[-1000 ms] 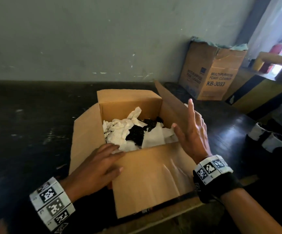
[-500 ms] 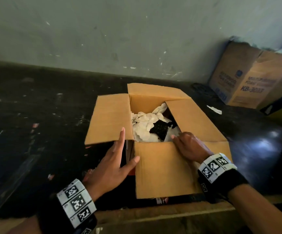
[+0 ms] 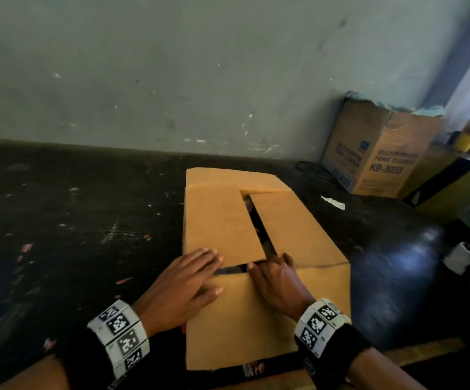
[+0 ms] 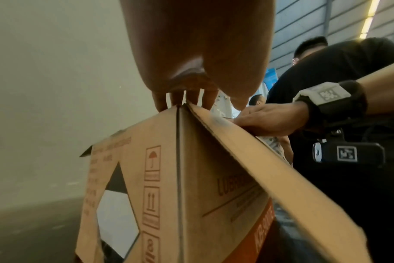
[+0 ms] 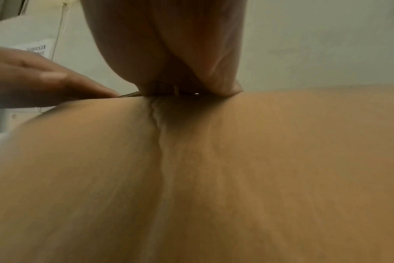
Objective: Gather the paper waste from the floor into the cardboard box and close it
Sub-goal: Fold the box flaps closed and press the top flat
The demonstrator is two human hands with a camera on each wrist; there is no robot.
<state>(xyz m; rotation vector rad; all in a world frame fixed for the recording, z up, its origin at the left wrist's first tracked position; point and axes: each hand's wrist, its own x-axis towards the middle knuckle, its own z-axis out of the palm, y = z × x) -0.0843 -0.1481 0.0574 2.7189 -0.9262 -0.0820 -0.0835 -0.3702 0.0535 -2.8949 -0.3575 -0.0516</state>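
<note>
Head view: both hands, left hand (image 3: pixel 184 280) and right hand (image 3: pixel 277 280), press cardboard box (image 3: pixel 298 235) flaps flat

Dim head view; daylight entered at 2 o'clock, glare patch on dark floor (image 3: pixel 430 237) at 4 o'clock. Wide-angle bending at edges. Right wrist view soft, blurred cardboard box (image 5: pixel 214 178) filling frame. Left wrist view sharper, palm in shadow at 12 o'clock.
</note>
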